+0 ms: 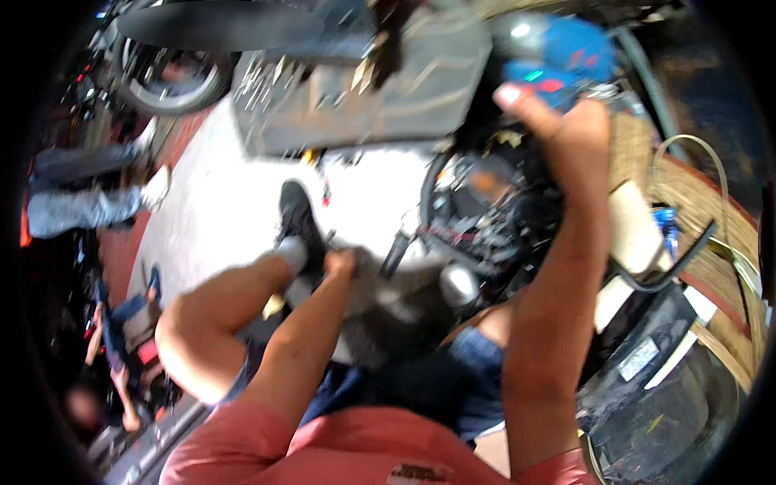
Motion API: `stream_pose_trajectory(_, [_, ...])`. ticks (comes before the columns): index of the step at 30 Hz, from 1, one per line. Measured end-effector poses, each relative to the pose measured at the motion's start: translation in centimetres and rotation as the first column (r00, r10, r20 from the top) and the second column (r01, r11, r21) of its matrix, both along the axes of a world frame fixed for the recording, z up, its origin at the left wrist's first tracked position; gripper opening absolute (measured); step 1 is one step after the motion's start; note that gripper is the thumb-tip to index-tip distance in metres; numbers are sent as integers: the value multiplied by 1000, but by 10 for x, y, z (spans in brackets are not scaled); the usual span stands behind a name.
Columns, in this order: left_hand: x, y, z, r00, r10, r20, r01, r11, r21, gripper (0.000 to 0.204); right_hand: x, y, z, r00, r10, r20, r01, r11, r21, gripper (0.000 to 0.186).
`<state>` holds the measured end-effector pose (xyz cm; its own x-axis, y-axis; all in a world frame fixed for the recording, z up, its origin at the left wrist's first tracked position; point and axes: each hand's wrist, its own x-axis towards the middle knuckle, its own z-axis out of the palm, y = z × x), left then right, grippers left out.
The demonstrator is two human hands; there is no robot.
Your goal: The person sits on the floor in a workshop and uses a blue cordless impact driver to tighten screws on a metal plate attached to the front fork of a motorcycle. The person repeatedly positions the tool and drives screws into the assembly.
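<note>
Head view: the left hand (339, 263) curls beside a black shoe (297, 212), its contents unclear. The right hand (570, 129), thumb outstretched, overlaps a rounded blue object (584, 48) at upper right; whether it grips that, I cannot tell. Left of it is a scuffed, angular grey panel (364, 105).

Free to pass over the pale floor (372, 190), between the black shoe (297, 214) and black grip (394, 255); blocked ahead by the grey metal platform (388, 101), rightward by blurred, probably motorcycle parts (477, 233).
</note>
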<state>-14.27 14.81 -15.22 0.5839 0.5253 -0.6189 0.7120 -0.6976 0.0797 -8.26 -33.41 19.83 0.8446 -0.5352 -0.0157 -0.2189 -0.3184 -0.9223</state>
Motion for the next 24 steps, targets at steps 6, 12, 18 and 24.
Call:
stream_pose_trajectory(6, [-10,51,-73,998,67,-18,-69,981,-180,48,-4,-3,-11,974,34,222,-108,937,332,36])
stream_pose_trajectory(12, [-5,-73,86,882,421,-213,-454,634,-626,14,1,-14,-33,942,-124,312,-16,912,410,36])
stream_pose_trajectory(18, [-2,-146,237,983,48,177,125,530,-839,13,2,-10,-20,959,-69,276,0,969,245,33])
stream_pose_trajectory(24, [39,-205,348,945,68,321,281,338,-898,17,5,-24,-44,943,30,332,-102,974,202,39])
